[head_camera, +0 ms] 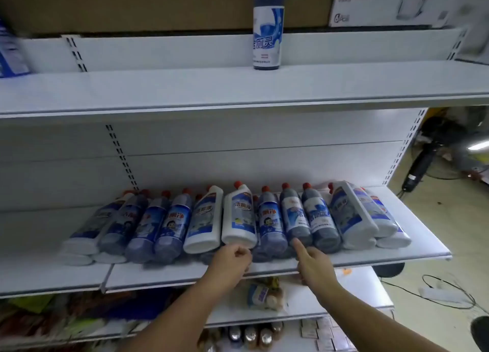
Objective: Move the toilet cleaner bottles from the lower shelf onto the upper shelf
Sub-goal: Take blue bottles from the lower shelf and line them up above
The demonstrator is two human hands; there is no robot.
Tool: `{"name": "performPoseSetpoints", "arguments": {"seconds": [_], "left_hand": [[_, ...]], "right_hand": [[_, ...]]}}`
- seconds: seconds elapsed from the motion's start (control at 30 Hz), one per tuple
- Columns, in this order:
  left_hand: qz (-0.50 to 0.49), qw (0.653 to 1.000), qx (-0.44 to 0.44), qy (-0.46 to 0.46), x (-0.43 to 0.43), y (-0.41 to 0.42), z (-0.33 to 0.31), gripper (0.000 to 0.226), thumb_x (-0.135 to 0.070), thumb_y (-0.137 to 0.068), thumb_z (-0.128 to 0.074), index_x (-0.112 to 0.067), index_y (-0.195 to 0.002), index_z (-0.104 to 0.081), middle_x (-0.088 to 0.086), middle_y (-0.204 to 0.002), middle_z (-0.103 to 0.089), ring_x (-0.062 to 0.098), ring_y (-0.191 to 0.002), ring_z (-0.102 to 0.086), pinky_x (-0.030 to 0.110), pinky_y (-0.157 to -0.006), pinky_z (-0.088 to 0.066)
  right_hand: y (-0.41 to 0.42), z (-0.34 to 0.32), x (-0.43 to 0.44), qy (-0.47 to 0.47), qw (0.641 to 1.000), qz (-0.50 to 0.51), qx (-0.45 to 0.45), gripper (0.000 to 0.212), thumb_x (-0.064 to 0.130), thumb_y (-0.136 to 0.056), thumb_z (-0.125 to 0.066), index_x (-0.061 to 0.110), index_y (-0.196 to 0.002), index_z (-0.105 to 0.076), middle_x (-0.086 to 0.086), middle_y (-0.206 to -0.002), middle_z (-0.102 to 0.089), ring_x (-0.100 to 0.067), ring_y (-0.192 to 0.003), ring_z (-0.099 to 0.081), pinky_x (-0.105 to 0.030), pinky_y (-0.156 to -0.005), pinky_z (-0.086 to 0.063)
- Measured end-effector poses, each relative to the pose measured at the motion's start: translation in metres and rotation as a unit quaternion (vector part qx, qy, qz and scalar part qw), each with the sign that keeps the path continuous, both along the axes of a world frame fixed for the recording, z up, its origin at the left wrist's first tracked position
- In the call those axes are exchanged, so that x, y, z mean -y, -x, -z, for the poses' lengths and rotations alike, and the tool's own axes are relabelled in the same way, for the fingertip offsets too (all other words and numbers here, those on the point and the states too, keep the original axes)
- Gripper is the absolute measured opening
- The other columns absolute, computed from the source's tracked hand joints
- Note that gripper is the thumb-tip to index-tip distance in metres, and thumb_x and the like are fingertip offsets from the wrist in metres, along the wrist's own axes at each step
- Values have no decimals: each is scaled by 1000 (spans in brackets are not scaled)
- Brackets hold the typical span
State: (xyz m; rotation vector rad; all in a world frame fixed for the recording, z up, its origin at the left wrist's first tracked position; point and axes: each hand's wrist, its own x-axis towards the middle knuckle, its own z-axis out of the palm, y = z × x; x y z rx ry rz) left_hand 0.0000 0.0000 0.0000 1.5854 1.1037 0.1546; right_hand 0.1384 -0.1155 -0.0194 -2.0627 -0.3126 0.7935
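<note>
White-painted steel made up the lower shelf (397, 256), where the toilet cleaner bottles (169, 224) were laid flat, bases forward, likely for easy reach. The left hand (232, 259) was held curled on nothing beside the base of a white bottle (239, 219). One upright bottle (267, 33) was already stood on the upper shelf (158, 86). The right hand (313, 263) was extended, forefinger straight at a dark bottle (295, 219), nothing gripped.

Visible body parts: two hands, two forearms. The left hand (232, 256) is bare, and the left forearm (185, 306) is bare as far as the lower frame edge. The right hand (313, 264) and right forearm (370, 322) are bare likewise. Each forearm narrows toward its wrist. Nail and knuckle detail is blurred.
</note>
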Motion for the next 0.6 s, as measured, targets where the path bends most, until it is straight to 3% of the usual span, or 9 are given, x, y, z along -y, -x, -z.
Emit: {"name": "performPoseSetpoints", "arguments": {"seconds": [0.1,0.17,0.23,0.3,0.33,0.47,0.6], "left_hand": [[-83,981,47,168,3,-34,2,34,-31,-87,-64,-8,-111,-58,11,-103,-66,23,-91,-64,38,-80,-55],[-157,939,109,287,10,-53,-1,38,-29,-85,-67,-5,-112,-54,16,-105,-63,28,-98,-61,39,-74,-53],[-215,900,164,342,12,-67,1,37,-25,-82,-71,-4,-106,-53,16,-104,-63,30,-103,-61,41,-84,-51],[-241,888,183,347,5,-77,12,74,-36,-57,-87,-6,-115,-54,15,-111,-65,32,-103,-63,45,-93,-51],[-248,887,174,349,0,-82,22,87,-41,-46,-90,-9,-118,-54,15,-113,-65,34,-102,-64,47,-92,-51],[-269,885,167,343,3,-90,25,59,-29,-70,-81,-6,-115,-51,15,-112,-62,30,-99,-62,41,-75,-56],[-269,873,173,368,8,-88,29,54,-25,-74,-78,-6,-116,-51,15,-116,-62,26,-102,-62,31,-75,-55]], "right_hand": [[-15,-2,-12,-92,960,85,-252,53,54,-89,-51,9,-118,-50,-17,-114,-58,-31,-96,-60,-41,-77,-55],[-19,-6,-18,-152,915,136,-348,57,47,-89,-55,9,-130,-45,-19,-126,-53,-34,-107,-57,-45,-90,-51],[-26,-3,-26,-213,881,191,-376,50,40,-89,-58,6,-124,-49,-17,-117,-59,-32,-97,-62,-43,-81,-54],[-29,-4,-34,-265,846,235,-397,42,34,-90,-60,6,-120,-50,-19,-113,-61,-33,-89,-64,-43,-72,-55],[-31,-2,-38,-280,836,253,-399,42,32,-90,-60,5,-120,-49,-20,-114,-60,-34,-91,-63,-46,-75,-56],[-34,7,-51,-266,841,299,-364,50,29,-86,-66,0,-124,-49,-20,-118,-60,-36,-100,-62,-50,-87,-54],[-41,5,-46,-277,831,282,-391,43,17,-87,-65,-1,-124,-50,-20,-117,-61,-35,-99,-61,-42,-72,-55]]}}
